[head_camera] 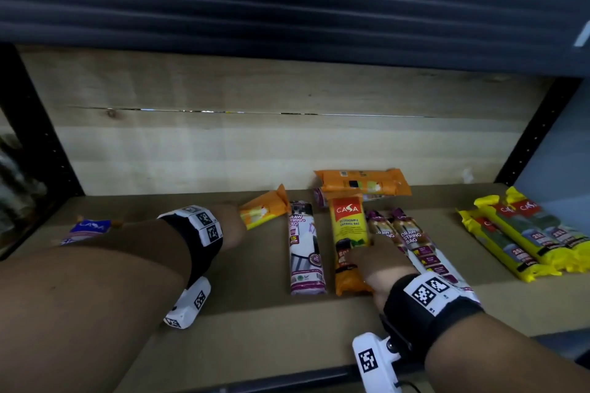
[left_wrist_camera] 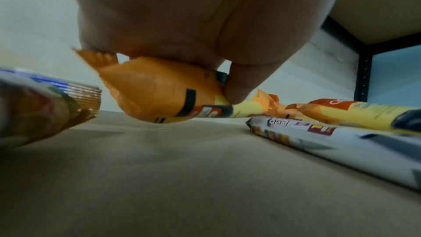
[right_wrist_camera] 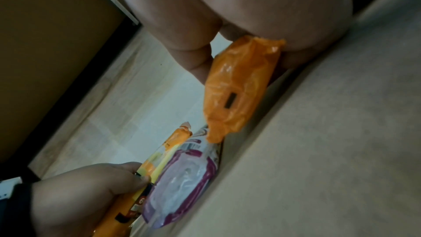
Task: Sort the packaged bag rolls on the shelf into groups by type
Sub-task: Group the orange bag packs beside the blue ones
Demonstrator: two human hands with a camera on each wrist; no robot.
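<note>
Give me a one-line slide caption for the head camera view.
Each hand grips an orange bag roll on the shelf: left hand on one, right hand on another.

Rolls spread across your shelf board [head_camera: 255, 322], hands at centre.

L hand [head_camera: 230, 226] at 10 o'clock holds a roll [head_camera: 265, 209]; another pack [head_camera: 89, 228] further L at 9. R hand [head_camera: 376, 262] rests on centre roll [head_camera: 349, 233], drawstring rolls [head_camera: 305, 252] either side, a pack [head_camera: 364, 182] behind at 12. Three-roll grp [head_camera: 526, 233] well apart at 3.
</note>
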